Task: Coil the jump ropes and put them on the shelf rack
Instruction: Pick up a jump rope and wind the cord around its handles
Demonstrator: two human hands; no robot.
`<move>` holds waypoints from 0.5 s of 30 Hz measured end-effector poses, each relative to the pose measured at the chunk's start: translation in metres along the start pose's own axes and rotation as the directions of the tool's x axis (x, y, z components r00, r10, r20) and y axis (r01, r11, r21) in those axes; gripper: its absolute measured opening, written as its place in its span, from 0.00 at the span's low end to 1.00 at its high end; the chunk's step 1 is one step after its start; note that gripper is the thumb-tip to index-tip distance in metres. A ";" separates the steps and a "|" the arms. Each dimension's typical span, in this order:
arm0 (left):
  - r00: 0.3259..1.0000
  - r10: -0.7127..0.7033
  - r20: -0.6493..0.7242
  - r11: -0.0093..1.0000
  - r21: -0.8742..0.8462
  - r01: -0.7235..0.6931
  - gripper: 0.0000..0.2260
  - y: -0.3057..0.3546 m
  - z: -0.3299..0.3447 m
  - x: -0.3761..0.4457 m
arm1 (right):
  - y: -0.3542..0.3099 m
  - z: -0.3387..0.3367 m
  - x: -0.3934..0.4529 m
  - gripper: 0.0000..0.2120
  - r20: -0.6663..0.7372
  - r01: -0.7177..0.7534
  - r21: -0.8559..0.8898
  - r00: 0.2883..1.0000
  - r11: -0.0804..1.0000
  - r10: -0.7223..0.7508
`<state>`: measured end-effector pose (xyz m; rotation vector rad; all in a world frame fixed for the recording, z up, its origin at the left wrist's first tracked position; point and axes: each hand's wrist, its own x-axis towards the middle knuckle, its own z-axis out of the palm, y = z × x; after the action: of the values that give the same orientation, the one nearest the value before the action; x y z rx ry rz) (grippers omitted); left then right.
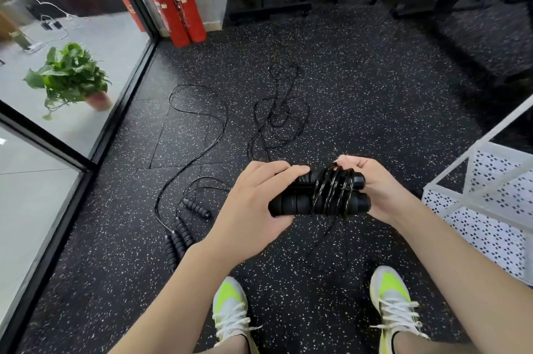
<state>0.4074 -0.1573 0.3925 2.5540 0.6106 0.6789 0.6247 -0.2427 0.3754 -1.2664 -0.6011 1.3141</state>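
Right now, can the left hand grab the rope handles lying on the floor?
Probably not yet. The left hand already grips the wrapped handles, which the right hand also holds. The handles on the floor lie uncovered to its left, but lower down.

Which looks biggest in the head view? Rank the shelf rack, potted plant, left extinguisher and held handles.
1. Shelf rack, cut off by the frame's edge.
2. Potted plant and left extinguisher: too alike to rank.
3. Held handles, though nearness enlarges them.
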 end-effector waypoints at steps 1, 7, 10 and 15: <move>1.000 -0.002 0.013 1.000 -0.003 0.002 0.31 0.001 -0.001 0.000 | 0.000 -0.005 0.001 0.24 0.004 0.022 -0.010 1.000 1.000 -0.022; 0.994 -0.002 0.106 1.000 -0.003 0.003 0.32 0.002 -0.005 0.000 | -0.004 -0.040 0.008 0.19 0.079 0.119 -0.186 0.991 0.975 -0.106; 0.991 0.006 0.133 1.000 0.014 -0.008 0.32 -0.001 -0.005 0.000 | -0.009 -0.044 0.007 0.27 0.138 0.102 -0.355 0.989 0.929 -0.056; 0.989 0.010 0.145 1.000 0.005 -0.011 0.31 -0.001 -0.005 0.002 | -0.018 -0.047 0.006 0.41 0.154 0.139 -0.336 0.984 0.932 -0.091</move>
<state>0.4059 -0.1541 0.3965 2.5860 0.5519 0.4903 0.6750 -0.2488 0.3768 -1.4061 -1.0242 1.2377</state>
